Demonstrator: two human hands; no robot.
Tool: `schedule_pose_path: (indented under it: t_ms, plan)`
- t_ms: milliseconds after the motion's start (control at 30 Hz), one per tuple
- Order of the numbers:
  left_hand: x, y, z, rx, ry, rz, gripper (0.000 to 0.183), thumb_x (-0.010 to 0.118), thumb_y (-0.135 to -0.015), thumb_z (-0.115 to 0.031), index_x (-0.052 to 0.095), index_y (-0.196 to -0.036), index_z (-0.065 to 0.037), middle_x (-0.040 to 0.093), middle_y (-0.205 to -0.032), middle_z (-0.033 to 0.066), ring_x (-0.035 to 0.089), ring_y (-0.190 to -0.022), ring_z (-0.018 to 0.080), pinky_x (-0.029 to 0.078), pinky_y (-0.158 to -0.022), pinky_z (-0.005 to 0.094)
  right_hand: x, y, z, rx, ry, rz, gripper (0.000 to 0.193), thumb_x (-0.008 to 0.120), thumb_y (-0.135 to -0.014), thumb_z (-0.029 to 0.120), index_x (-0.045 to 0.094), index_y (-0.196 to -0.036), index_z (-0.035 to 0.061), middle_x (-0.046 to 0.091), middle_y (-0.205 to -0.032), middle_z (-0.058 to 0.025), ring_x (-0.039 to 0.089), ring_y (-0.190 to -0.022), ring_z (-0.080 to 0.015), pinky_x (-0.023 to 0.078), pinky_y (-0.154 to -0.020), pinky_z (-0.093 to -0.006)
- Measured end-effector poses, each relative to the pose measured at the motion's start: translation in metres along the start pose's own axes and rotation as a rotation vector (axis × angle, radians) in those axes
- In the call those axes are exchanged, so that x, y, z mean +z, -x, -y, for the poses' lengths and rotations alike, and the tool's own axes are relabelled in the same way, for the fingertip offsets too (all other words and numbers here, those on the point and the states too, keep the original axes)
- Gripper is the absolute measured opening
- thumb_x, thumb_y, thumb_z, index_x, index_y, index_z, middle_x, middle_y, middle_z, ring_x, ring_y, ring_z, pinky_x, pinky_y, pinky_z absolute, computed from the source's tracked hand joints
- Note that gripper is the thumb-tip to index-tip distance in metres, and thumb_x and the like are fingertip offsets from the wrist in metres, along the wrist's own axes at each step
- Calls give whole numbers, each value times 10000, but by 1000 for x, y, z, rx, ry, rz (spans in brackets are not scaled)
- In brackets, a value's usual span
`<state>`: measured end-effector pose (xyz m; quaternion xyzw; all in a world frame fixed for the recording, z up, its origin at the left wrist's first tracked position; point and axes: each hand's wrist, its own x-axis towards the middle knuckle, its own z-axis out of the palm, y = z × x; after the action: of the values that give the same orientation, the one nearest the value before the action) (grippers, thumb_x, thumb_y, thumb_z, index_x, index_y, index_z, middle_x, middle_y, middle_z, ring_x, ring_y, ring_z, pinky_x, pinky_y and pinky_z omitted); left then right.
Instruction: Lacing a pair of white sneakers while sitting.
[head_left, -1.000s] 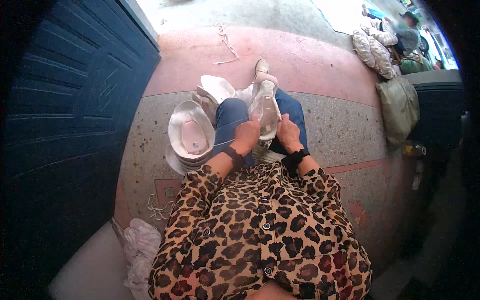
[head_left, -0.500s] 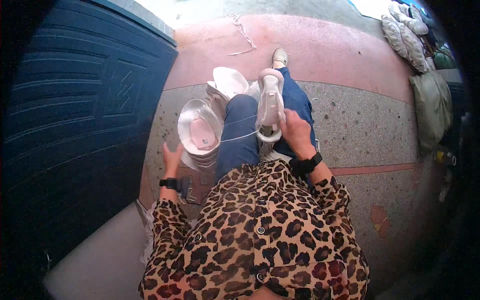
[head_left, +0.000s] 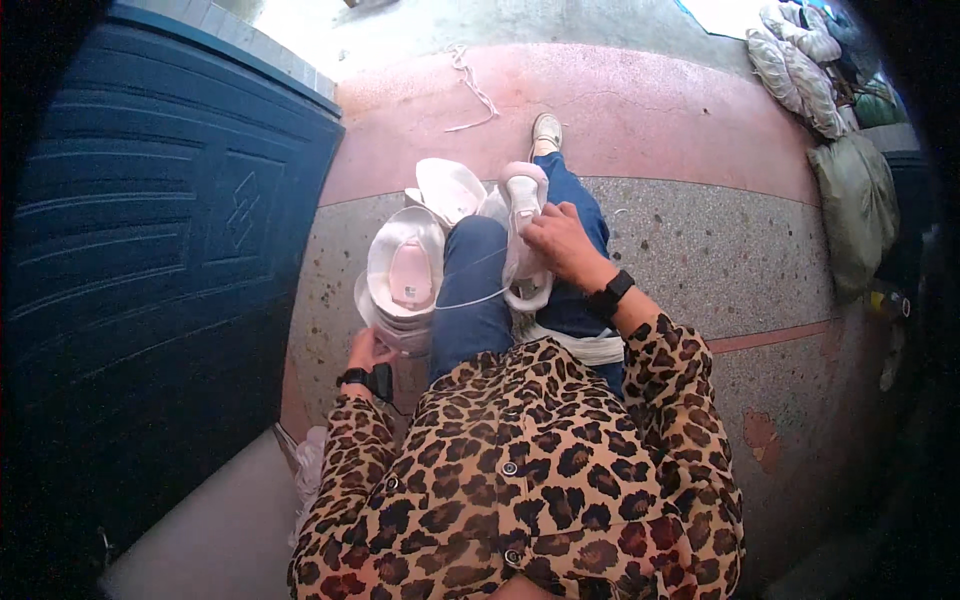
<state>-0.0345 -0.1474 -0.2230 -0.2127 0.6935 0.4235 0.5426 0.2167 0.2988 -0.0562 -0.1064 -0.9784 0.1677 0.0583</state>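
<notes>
Now right hand fingers curled round the pale pink-white sneaker on the denim lap, as before, left hand lowered beside the thigh, fingers loosely bent against the pile of matching pale sneakers, white lace trailing between.

Small pale label on the pink insole of the white shoe standing on the floor by the left knee. No packages, signs, screens.
</notes>
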Motion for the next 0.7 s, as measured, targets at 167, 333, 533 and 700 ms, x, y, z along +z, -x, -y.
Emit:
schedule_pose_path:
  t_ms: [167,333,533,700]
  plan:
    - [-30,-57,-40,472,-813,-375,213,542,-850,-136,655,-895,39,669,-902,244,665,-870,403,530,-730,469,7,-24,-11,112,-81,-103,93,618,-834,141,650,-921,130,642,-853,-65,594,-923,-265,393,-812,-411]
    - [-31,-41,-156,840,-1399,-693,195,564,-853,-149,681,-886,3,671,-915,255,642,-875,448,506,-716,508,19,-33,-18,247,-150,-131,115,589,-867,145,633,-959,93,660,-896,-116,603,-924,-318,460,-781,-446]
    - [92,48,-254,1057,-1217,-687,205,481,-908,-138,631,-955,-6,652,-954,268,625,-906,459,501,-743,520,30,-53,-38,556,-299,-72,132,559,-904,150,616,-972,53,661,-937,-159,601,-911,-368,499,-800,-459]
    - [228,123,-208,1319,-1076,-173,171,517,-930,-128,646,-972,-24,662,-920,227,641,-871,413,512,-754,475,44,-57,-48,467,-281,-236,152,582,-894,166,617,-967,38,651,-922,-180,608,-883,-398,496,-793,-474]
